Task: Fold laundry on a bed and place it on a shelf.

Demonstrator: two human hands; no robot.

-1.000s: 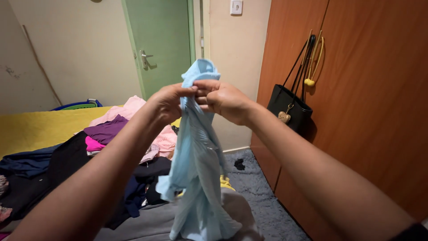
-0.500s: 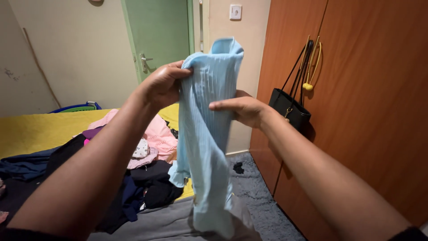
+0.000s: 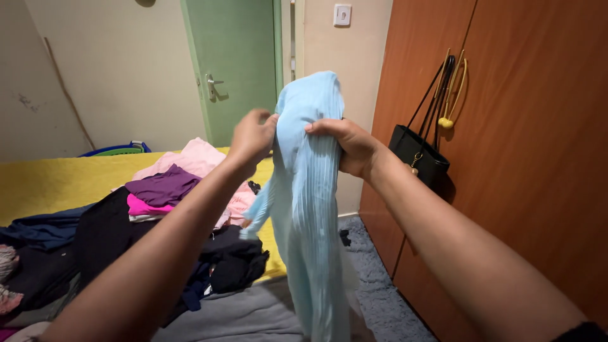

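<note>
Currently you hold one light blue ribbed garment (image 3: 310,209) upright before you: your left hand (image 3: 252,136) pinches its upper edge, your right hand (image 3: 348,144) grips it near the top, and the cloth hangs lengthwise. Below left: bed (image 3: 57,180) with yellow cover, heaped clothes (image 3: 158,209). Right: wooden wardrobe (image 3: 532,139), black handbag (image 3: 420,158) hanging.

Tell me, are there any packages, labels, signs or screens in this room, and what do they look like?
No packages, labels, signs or screens show anywhere in view.
Nearest thing to one: a light switch plate, high on the cream wall beside the green door; small, white, roughly square.
Both hands hold only a light blue ribbed garment, with no tag showing.
</note>
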